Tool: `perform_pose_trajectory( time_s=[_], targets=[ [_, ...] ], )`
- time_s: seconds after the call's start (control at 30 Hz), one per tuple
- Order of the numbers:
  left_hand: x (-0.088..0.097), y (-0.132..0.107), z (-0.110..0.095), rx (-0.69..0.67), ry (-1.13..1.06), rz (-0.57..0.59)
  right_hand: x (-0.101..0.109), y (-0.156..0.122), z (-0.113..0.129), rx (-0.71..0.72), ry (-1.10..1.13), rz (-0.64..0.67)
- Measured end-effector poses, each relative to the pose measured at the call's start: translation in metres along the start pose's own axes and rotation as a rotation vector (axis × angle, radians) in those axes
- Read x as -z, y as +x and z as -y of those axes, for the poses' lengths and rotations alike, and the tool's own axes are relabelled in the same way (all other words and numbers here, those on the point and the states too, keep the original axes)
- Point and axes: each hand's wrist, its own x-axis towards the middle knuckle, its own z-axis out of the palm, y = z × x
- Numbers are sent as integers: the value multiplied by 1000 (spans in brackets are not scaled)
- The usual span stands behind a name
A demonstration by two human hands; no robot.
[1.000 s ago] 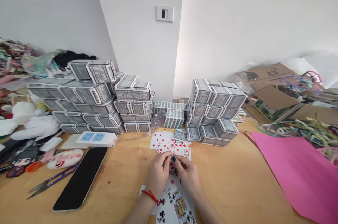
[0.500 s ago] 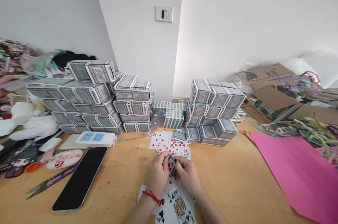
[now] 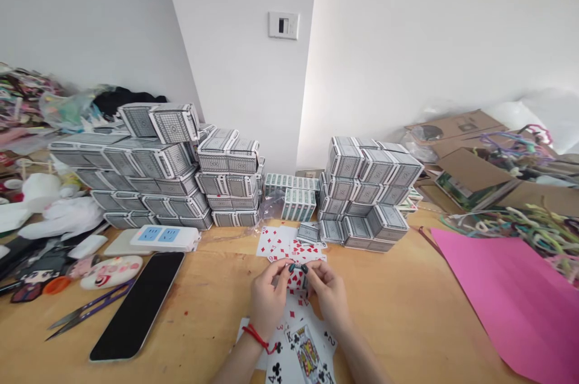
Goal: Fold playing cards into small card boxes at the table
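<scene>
Both hands meet at the table's middle over a folded playing card (image 3: 296, 280) with red hearts on it. My left hand (image 3: 270, 293), with a red string on its wrist, pinches the card's left side. My right hand (image 3: 326, 295) pinches the opposite side, and the dark-nailed thumbs lie close together along its top edge. Beneath and in front of my wrists lie loose playing cards, among them a king of clubs (image 3: 308, 352). Beyond my fingers, more red-suited cards (image 3: 275, 242) are spread face up. Part of the folded card is hidden by my fingers.
Blocks of folded cards stand stacked at the left (image 3: 149, 161) and right (image 3: 368, 185). Green-edged card packs (image 3: 299, 203) sit between them. A phone (image 3: 138, 305), scissors (image 3: 88, 308) and a power strip (image 3: 163, 238) lie left, pink paper (image 3: 511, 293) right.
The folded card has turned so that its hearts face me more squarely. My thumbs have come together at its top edge, and my right hand has shifted slightly right.
</scene>
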Motion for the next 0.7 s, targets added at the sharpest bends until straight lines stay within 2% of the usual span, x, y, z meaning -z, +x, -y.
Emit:
perform_pose_trajectory(
  time_s=[0.17,0.3,0.43,0.7],
  targets=[
    [0,2,-2,-22,-15,35,6,1,-4,240,-175,-169],
    [0,3,-1,-74,9,65,8,1,-7,382,-282,-177],
    [-3,0,0,-65,44,78,7,1,-12,343,-274,-162],
    [-6,-1,3,-54,39,138,5,4,-10,147,-93,-208]
  ],
)
